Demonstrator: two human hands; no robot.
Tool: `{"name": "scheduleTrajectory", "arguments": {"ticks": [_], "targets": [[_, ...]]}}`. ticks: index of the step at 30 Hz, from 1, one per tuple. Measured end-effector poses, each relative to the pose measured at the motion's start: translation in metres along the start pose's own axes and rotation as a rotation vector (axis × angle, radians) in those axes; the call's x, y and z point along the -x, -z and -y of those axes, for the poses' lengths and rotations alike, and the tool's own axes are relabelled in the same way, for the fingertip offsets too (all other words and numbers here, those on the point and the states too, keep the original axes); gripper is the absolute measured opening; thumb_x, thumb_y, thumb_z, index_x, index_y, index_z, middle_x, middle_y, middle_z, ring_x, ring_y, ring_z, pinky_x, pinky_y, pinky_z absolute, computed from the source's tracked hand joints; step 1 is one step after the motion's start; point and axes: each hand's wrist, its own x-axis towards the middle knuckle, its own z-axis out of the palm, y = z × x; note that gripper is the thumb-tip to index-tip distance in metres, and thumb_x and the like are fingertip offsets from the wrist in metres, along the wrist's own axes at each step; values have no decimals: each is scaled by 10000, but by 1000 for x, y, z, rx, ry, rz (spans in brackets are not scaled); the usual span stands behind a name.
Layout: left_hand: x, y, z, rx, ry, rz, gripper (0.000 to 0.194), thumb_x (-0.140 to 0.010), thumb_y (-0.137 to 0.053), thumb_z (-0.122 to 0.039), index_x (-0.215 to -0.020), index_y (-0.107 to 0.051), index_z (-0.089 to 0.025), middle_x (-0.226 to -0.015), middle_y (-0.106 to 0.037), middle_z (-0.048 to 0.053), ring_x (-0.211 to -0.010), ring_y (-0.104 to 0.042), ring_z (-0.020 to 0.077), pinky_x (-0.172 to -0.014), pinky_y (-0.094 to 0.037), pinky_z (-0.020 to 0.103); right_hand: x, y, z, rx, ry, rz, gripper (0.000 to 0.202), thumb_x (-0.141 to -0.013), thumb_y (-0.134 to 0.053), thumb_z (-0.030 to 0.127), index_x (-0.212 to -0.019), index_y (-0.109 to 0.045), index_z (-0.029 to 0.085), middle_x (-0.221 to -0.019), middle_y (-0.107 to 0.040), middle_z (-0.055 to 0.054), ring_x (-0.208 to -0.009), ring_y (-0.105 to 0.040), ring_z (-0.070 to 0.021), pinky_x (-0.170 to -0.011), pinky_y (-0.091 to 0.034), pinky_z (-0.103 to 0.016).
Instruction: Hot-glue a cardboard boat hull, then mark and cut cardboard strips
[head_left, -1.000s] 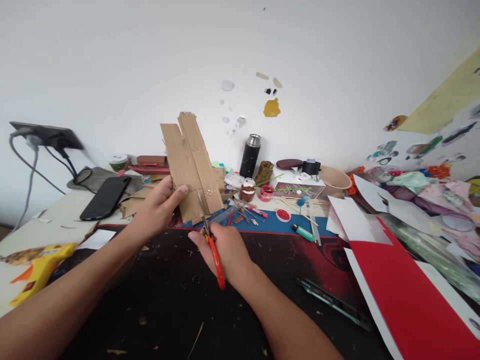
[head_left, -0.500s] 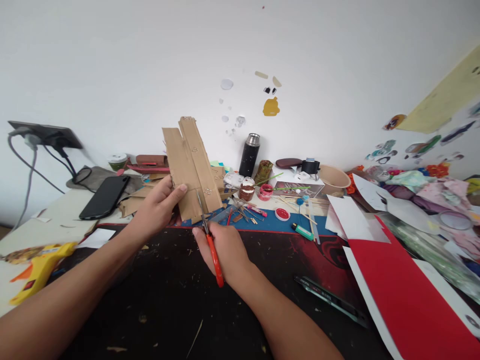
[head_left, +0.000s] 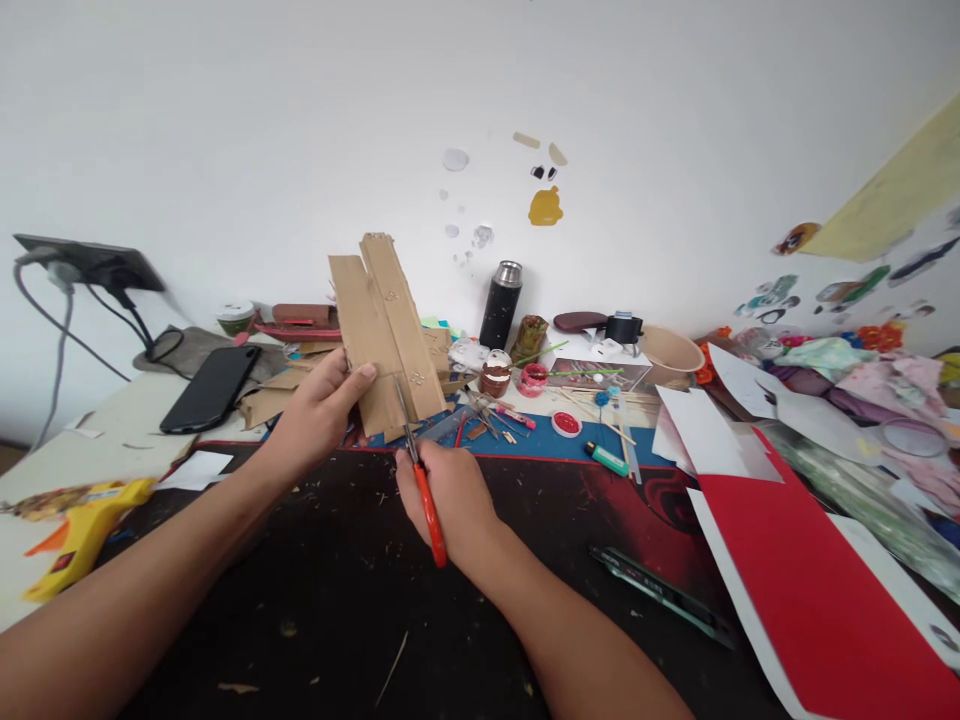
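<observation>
A creased piece of brown cardboard (head_left: 377,325) is raised above the back edge of the black mat. My left hand (head_left: 319,405) pinches its lower left side, thumb on the front face and the other fingers mostly hidden behind. My right hand (head_left: 454,500) is wrapped round the red handles of the scissors (head_left: 429,510). The metal blades point up and lie at the lower part of the cardboard, between its two long sections. How far apart the blades are is hard to tell.
The black mat (head_left: 337,600) bears small scraps and a cutter (head_left: 660,595) at right. A yellow glue gun (head_left: 94,530) and a phone (head_left: 210,388) lie left. Behind stand a black flask (head_left: 501,305) and paint jars (head_left: 495,373). Red paper (head_left: 817,590) covers the right side.
The view has shifted slightly. My right hand and the scissors appear a little further right and up against the cardboard's lower part; my left hand keeps its hold.
</observation>
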Motion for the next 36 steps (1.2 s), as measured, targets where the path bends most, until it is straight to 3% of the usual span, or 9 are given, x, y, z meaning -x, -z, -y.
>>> {"name": "scheduleTrajectory", "arguments": {"ticks": [5, 12, 22, 25, 28, 36], "targets": [[-2, 2, 7, -3, 16, -6, 409, -977, -766, -598, -1077, -585, -245, -652, -654, -51, -377, -569, 145, -312, -424, 238, -1, -1, 0, 6, 11, 8, 318, -1131, -585, 346, -872, -712, 213, -780, -791, -59, -709, -736, -198, -667, -414, -291], [2, 2, -7, -40, 1, 28, 467, -957, -790, -626, -1148, -610, -239, -653, -650, -45, -366, -523, 135, -324, -405, 251, -2, 4, 0, 66, 28, 39, 337, -1088, -683, 520, -1013, -769, 202, -925, -862, -108, -860, -830, -288, -742, -493, -326], [3, 2, -9, -91, 6, 42, 476, -964, -757, -644, -1150, -571, -246, -644, -658, -52, -360, -567, 158, -314, -435, 260, -3, 12, -6, -137, 53, 80, 447, -1010, -788, 653, -1090, -793, 213, -984, -875, -67, -956, -853, -272, -851, -565, -308], [6, -1, -8, -132, 15, 61, 410, -1007, -691, -621, -1087, -538, -249, -553, -615, -70, -327, -543, 158, -295, -369, 237, -4, 12, -5, -139, 34, 81, 436, -1015, -785, 647, -1063, -794, 214, -986, -877, -73, -964, -856, -281, -850, -570, -318], [8, -3, -8, -171, 3, 69, 388, -1026, -673, -599, -1083, -515, -249, -555, -617, -79, -330, -554, 153, -308, -400, 233, -5, 11, -5, -138, 9, 74, 371, -1034, -787, 585, -1027, -792, 214, -1014, -883, -81, -990, -856, -290, -847, -568, -325], [6, -2, -7, -153, 19, 106, 515, -988, -687, -734, -1016, -482, -263, -503, -625, -68, -323, -551, 154, -304, -355, 217, -5, 8, -11, -89, 61, 7, 314, -1078, -739, 503, -958, -762, 214, -933, -866, -79, -904, -840, -281, -762, -514, -319]]}}
